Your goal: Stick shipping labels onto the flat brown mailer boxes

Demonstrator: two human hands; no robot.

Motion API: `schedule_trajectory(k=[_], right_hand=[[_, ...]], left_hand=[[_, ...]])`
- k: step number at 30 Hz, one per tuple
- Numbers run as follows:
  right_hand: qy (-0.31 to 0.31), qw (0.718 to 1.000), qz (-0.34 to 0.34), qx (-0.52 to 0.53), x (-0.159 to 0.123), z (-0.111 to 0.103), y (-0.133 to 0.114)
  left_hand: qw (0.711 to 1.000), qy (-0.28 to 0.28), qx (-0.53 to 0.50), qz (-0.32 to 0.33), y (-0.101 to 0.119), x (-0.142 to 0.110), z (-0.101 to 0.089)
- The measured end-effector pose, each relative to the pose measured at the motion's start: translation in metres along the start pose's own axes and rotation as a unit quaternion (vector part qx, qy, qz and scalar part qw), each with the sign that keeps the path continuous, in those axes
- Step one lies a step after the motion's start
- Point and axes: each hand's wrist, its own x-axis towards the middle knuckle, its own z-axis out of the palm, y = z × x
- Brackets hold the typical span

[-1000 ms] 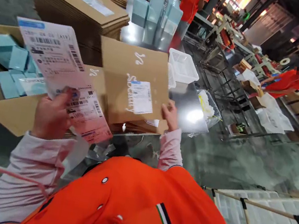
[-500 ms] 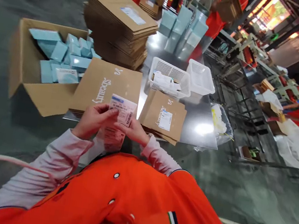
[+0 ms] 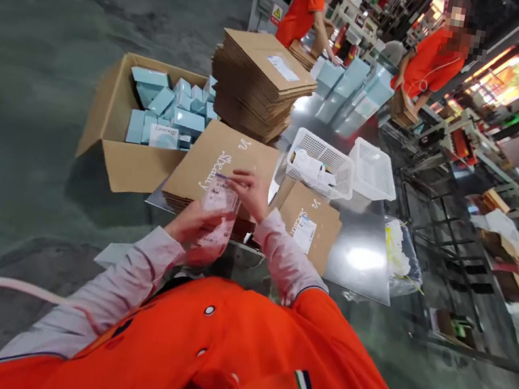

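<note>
Both my hands are over a flat stack of kraft cardboard mailers [image 3: 220, 161] printed in white with the word "beauty". My left hand [image 3: 193, 223] and my right hand [image 3: 250, 193] hold a small printed shipping label sheet [image 3: 218, 217], its lower part pink and glossy. The right fingertips pinch near its top edge, and the left fingers cover its lower side. A second stack of mailers [image 3: 306, 226], with a white label, lies to the right of my right hand.
An open cardboard box [image 3: 132, 166] of pale blue cartons stands left of the hands, and a tall mailer stack [image 3: 258, 81] rises behind. Several white plastic baskets [image 3: 321, 165] sit on the metal table [image 3: 359, 254]. Two co-workers [image 3: 306, 3] in orange work beyond.
My view has swung, moving the table and boxes right and lower in the picture. My hands have risen over the mailer stack, and the label sheet now looks shorter and glossier.
</note>
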Motion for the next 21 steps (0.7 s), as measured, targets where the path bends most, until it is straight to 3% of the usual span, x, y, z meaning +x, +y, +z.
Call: schedule_trajectory(k=[3, 7, 9, 11, 13, 15, 17, 18, 19, 21], right_hand=[[0.037, 0.992, 0.054, -0.107, 0.047, 0.004, 0.017], [0.015, 0.966, 0.118, -0.231, 0.088, 0.009, 0.033], [-0.044, 0.957, 0.068, -0.277, 0.092, 0.015, 0.035], [-0.134, 0.94, -0.01, -0.313, 0.081, 0.023, 0.035], [-0.205, 0.924, -0.084, -0.313, 0.053, 0.03, 0.032], [-0.246, 0.918, -0.152, -0.27, 0.014, 0.032, 0.03], [-0.293, 0.913, -0.206, -0.193, -0.024, 0.025, 0.03], [-0.291, 0.922, -0.199, -0.157, -0.039, 0.019, 0.031], [-0.257, 0.943, -0.165, -0.133, -0.051, 0.011, 0.034], [-0.1, 0.985, -0.021, -0.138, -0.062, -0.002, 0.04]], left_hand=[[0.997, -0.027, -0.038, -0.058, -0.019, -0.003, -0.011], [0.993, -0.006, -0.026, -0.117, -0.061, -0.031, -0.026], [0.991, -0.014, -0.002, -0.132, -0.076, -0.051, -0.037], [0.989, -0.033, 0.022, -0.14, -0.077, -0.069, -0.05], [0.989, -0.021, 0.034, -0.141, -0.062, -0.079, -0.065], [0.991, 0.038, 0.034, -0.124, -0.035, -0.076, -0.076], [0.99, 0.117, 0.041, -0.074, -0.004, -0.058, -0.081], [0.986, 0.151, 0.064, -0.035, 0.01, -0.044, -0.082], [0.977, 0.178, 0.114, 0.011, 0.023, -0.028, -0.082], [0.937, 0.202, 0.268, 0.101, 0.043, 0.01, -0.08]])
